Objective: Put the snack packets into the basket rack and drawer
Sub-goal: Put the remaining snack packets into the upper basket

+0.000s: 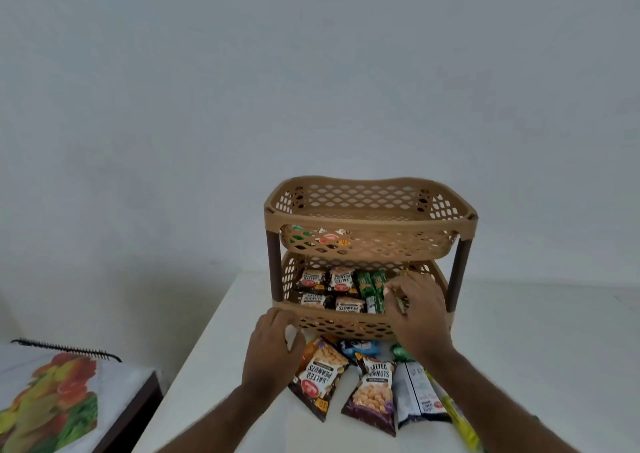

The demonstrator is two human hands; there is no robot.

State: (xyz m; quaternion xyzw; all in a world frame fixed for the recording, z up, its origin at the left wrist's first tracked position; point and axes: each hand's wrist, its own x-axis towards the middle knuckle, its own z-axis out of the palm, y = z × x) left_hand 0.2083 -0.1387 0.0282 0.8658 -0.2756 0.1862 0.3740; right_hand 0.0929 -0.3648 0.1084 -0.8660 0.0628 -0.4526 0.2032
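Note:
A tan two-tier basket rack (pixel 369 222) with brown legs stands on the white table (pixel 536 348). Its lower basket (pixel 346 326) holds several salted-peanut packets (pixel 341 279) and green packets (pixel 372 284). My right hand (pixel 417 309) reaches into the lower basket's right side, fingers closed on a small packet that is mostly hidden. My left hand (pixel 272 343) hovers at the basket's front left corner, fingers curled, holding nothing. Loose on the table in front lie two salted-peanut packets (pixel 320 376), (pixel 374 393), a blue packet (pixel 363 347) and a white packet (pixel 419 393).
A yellow packet (pixel 460 421) lies under my right forearm. A few small packets show through the upper basket's front left (pixel 318 238). At lower left stands a dark side table with a fruit-print cloth (pixel 52 404) and a black comb (pixel 65 348). A plain wall lies behind.

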